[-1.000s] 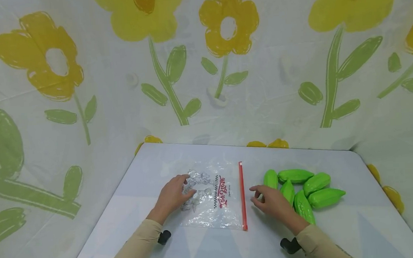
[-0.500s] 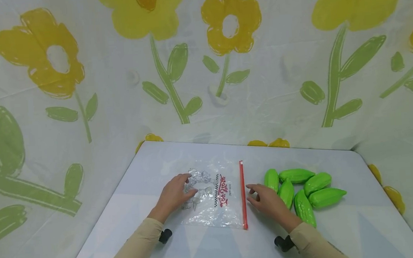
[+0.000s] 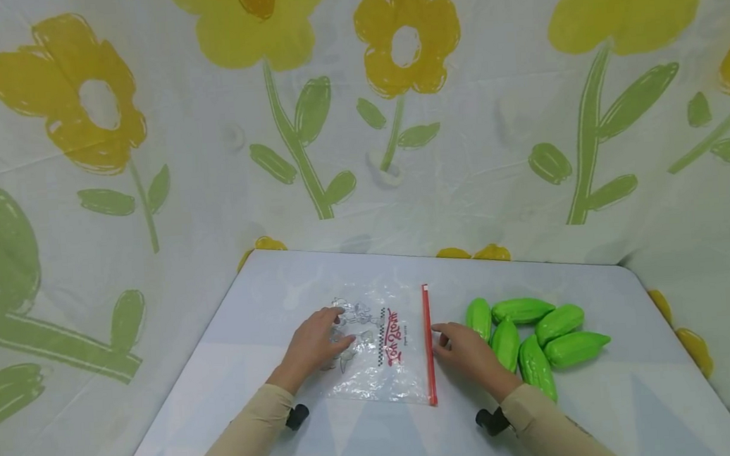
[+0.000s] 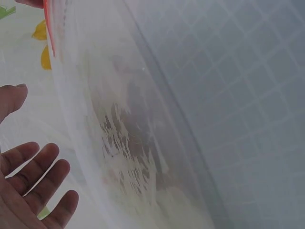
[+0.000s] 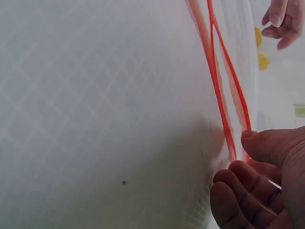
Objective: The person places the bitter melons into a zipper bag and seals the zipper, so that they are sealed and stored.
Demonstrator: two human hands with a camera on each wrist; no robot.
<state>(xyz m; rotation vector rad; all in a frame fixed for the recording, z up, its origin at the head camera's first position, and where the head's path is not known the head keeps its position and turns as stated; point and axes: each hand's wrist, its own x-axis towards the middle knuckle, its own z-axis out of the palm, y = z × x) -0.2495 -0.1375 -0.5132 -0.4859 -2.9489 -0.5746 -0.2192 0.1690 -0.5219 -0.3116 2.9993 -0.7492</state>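
A clear plastic zip bag (image 3: 382, 386) lies on the table with its red zip edge (image 3: 431, 372) to the right; red lettering and line drawings mark its front. My right hand (image 3: 469, 355) is at that edge. Seen from the right wrist, the two red strips (image 5: 220, 90) stand apart, and the right thumb (image 5: 267, 145) and index finger pinch one of them. Over the printed left part of the bag hovers my left hand (image 3: 312, 341), its fingers (image 4: 50, 181) loosely extended and holding nothing in the left wrist view.
Several glossy bright green, elongated vegetable-shaped pieces (image 3: 559, 324) lie grouped right of the bag, close beside the right hand. A flower-print curtain (image 3: 465, 200) hangs behind the white table (image 3: 607, 423) and along its sides.
My right hand has moved left from beside the green pieces to the bag's red edge and now pinches it. The left hand has shifted slightly right over the bag.
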